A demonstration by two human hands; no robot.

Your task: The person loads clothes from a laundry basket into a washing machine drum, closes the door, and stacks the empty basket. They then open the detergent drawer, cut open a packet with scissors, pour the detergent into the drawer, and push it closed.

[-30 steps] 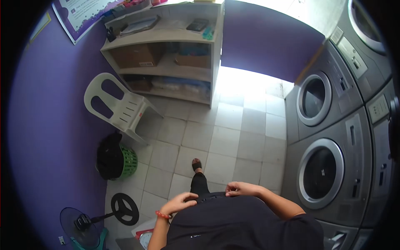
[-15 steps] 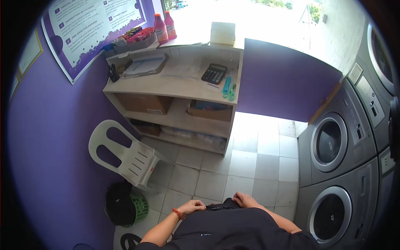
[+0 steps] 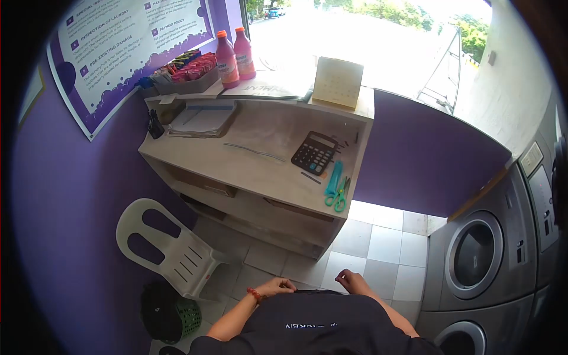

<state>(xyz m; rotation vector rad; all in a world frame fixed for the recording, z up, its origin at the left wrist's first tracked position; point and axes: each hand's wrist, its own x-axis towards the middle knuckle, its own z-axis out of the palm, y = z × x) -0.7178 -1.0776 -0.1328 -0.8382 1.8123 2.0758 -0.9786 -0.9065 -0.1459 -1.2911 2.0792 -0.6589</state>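
Note:
My left hand (image 3: 276,287), with a red bead bracelet (image 3: 254,295) at its wrist, is closed in a pinch on black fabric (image 3: 305,291) at my waist. Whether this fabric is the shirt's hem or a separate item, I cannot tell. Off to the right, my right hand (image 3: 353,281) is raised a little away from the black shirt (image 3: 319,316). Its fingers are curled together, and nothing shows sticking out of them. Pale floor tiles lie behind both hands.
Ahead stands a shelf counter (image 3: 260,127) bearing a calculator (image 3: 315,152), green scissors (image 3: 338,198) and papers (image 3: 201,120). A white plastic chair (image 3: 183,260) and a green basket (image 3: 188,316) are at left. Front-loading machines (image 3: 475,254) line the right, beside a purple panel (image 3: 426,154).
My right hand has come away from the dark fabric at my waist and moved slightly right. My left hand keeps its pinch. The view has shifted, bringing the counter closer.

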